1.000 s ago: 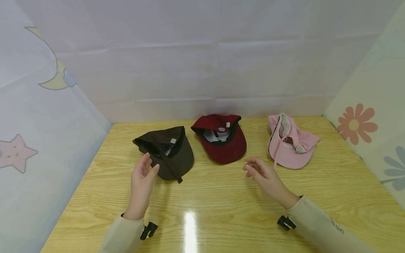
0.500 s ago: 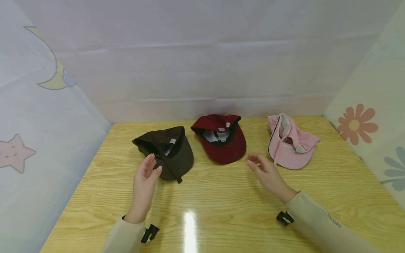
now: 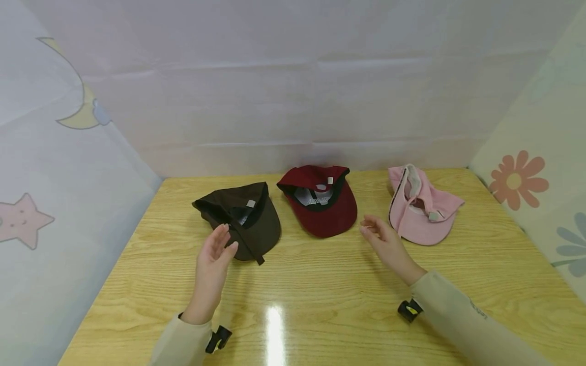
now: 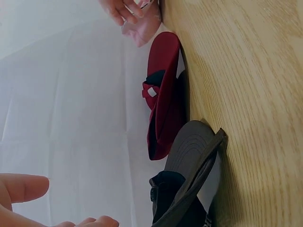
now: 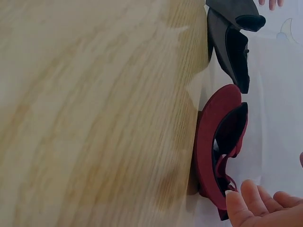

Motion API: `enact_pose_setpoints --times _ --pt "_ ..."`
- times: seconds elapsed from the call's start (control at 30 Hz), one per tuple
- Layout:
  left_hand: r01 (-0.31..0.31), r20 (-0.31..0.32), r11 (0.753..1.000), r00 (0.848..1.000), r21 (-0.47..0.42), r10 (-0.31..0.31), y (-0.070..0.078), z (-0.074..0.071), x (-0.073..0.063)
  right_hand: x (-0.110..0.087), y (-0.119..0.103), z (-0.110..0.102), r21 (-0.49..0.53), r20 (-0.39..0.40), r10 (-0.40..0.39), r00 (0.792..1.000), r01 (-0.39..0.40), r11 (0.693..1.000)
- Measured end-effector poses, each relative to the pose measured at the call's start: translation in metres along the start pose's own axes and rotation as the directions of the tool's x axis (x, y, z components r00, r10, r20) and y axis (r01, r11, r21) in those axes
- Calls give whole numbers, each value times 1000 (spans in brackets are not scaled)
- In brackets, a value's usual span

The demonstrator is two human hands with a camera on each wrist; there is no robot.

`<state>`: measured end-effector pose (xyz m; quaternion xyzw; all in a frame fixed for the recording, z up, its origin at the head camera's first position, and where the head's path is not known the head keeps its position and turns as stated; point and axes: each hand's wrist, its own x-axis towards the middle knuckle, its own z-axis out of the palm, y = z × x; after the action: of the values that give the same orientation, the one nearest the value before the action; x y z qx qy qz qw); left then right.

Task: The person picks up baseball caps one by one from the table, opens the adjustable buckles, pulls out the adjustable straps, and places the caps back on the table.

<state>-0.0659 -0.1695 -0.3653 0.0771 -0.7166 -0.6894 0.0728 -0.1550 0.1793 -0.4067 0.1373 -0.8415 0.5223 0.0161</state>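
Observation:
Three baseball caps lie in a row on the wooden table, insides facing up. On the left is a dark brown cap (image 3: 261, 229) with a loose strap across its brim. A dark red cap (image 3: 327, 218) lies in the middle, and a pink cap (image 3: 426, 229) on the right. My left hand (image 3: 211, 264) hovers at the near left side of the brown cap, fingers loosely bent and holding nothing; it overlaps the brim in the head view. My right hand (image 3: 386, 249) hovers between the red and pink caps, its relaxed fingers empty.
The wooden table (image 3: 311, 290) runs back to a pale cloth wall (image 3: 311, 101). Patterned side panels stand at left and right, the right one printed with flowers (image 3: 515, 180). A small black device (image 3: 218, 339) sits at each wrist.
My left hand has shifted slightly to the right. My right hand has moved a little right and away from me, toward the back. The caps stay where they were.

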Motion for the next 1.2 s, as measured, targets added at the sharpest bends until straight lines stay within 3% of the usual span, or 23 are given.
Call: enact_pose_setpoints --times 0.53,1.0,1.2 --pt "22 22 1000 999 5 -23 -2 -1 0 12 9 1 -59 66 118 991 -114 992" --pt "37 37 999 999 4 -37 -4 -1 -1 32 17 7 -14 124 260 958 -260 965" --pt "38 34 999 999 0 -38 -5 0 -1 40 20 9 50 137 312 940 -321 946"
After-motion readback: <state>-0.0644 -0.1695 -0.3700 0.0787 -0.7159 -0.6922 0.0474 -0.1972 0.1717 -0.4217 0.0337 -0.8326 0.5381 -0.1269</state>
